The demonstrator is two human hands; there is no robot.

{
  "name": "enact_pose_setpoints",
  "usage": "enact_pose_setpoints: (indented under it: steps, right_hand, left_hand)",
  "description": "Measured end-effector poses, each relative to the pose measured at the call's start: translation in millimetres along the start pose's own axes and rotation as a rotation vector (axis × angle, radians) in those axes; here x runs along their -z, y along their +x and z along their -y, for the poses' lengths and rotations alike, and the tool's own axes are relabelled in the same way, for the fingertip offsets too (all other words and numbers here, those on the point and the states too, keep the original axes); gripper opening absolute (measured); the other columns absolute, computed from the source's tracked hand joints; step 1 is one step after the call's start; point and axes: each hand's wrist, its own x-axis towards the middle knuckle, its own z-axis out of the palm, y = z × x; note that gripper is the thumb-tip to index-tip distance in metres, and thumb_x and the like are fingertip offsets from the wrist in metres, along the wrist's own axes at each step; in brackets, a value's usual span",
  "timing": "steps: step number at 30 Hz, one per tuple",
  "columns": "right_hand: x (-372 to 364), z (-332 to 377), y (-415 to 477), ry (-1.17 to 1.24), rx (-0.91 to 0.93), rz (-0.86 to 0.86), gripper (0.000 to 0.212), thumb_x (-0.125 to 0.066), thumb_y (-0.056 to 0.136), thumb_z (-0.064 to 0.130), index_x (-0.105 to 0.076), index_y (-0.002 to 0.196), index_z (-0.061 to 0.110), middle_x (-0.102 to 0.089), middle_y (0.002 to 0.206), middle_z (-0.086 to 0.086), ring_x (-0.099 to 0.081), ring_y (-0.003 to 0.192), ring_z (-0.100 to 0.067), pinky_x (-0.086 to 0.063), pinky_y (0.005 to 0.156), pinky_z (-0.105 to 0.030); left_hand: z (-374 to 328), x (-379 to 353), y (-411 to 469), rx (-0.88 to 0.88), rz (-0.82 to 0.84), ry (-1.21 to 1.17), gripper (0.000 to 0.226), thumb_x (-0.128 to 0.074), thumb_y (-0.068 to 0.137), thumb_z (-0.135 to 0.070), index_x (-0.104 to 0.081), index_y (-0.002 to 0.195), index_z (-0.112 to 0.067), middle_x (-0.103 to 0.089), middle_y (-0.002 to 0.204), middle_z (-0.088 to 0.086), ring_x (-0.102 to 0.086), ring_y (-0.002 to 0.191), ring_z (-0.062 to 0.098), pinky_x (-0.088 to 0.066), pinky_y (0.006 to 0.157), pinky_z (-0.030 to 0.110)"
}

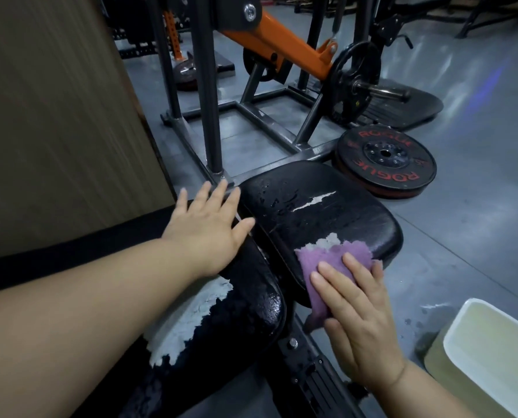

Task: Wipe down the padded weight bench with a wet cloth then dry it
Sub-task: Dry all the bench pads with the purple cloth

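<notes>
The black padded bench has two pads: a seat pad [336, 215], wet and cracked, with a white tear, and a back pad [242, 312] with worn, peeling white patches. A purple cloth [321, 263] lies on the near right edge of the seat pad. My right hand [357, 315] presses flat on the cloth, fingers spread, holding it against the pad. My left hand [209, 227] rests flat and open on the far end of the back pad, at the gap between the two pads.
A white basin [474, 351] holding pale liquid stands on the floor at the lower right. A black weight plate [385, 159] with red lettering lies on the floor beyond the seat. A steel frame with an orange arm [281, 43] stands behind. A wood-grain panel [55, 116] rises at left.
</notes>
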Motion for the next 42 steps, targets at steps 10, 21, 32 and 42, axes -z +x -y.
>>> enact_pose_setpoints:
  steps: [10, 21, 32, 42]
  right_hand:
    - [11.8, 21.5, 57.6, -0.181, 0.139, 0.332, 0.031, -0.046, 0.092, 0.029, -0.071, 0.11, 0.026, -0.062, 0.125, 0.011, -0.053, 0.122, -0.021, -0.024, 0.112, -0.056]
    - [11.2, 17.6, 106.5, -0.067, 0.011, 0.739, 0.05, -0.024, 0.091, 0.034, -0.028, 0.14, 0.031, -0.048, 0.138, 0.017, -0.01, 0.146, -0.009, -0.002, 0.118, -0.044]
    - [-55.4, 5.4, 192.8, -0.055, -0.028, 0.901, 0.061, -0.035, 0.094, 0.015, -0.014, 0.148, 0.032, -0.04, 0.143, 0.022, 0.0, 0.146, -0.005, 0.008, 0.116, -0.055]
    - [-32.9, 0.4, 167.2, 0.038, -0.005, 0.869, 0.049, -0.039, 0.098, 0.021, -0.021, 0.142, 0.033, -0.03, 0.149, 0.013, -0.001, 0.145, -0.004, 0.01, 0.117, -0.045]
  left_hand:
    - [23.1, -21.5, -22.7, 0.037, -0.076, -0.228, 0.059, -0.005, 0.1, -0.052, 0.0, 0.155, -0.032, 0.009, 0.162, -0.012, 0.022, 0.146, 0.012, 0.017, 0.117, 0.043]
    - [23.6, -24.0, -20.8, 0.035, -0.087, -0.254, 0.061, -0.006, 0.099, -0.056, -0.003, 0.155, -0.032, 0.004, 0.163, -0.01, 0.021, 0.146, 0.014, 0.016, 0.118, 0.046]
    - [23.6, -23.0, -21.6, 0.034, -0.117, -0.253, 0.062, -0.006, 0.099, -0.056, -0.004, 0.155, -0.029, 0.006, 0.163, -0.01, 0.023, 0.146, 0.014, 0.014, 0.118, 0.047]
    - [24.5, -25.5, -18.1, 0.058, -0.081, -0.259, 0.066, -0.008, 0.099, -0.058, -0.002, 0.156, -0.025, 0.006, 0.163, -0.01, 0.016, 0.148, 0.014, 0.009, 0.12, 0.047]
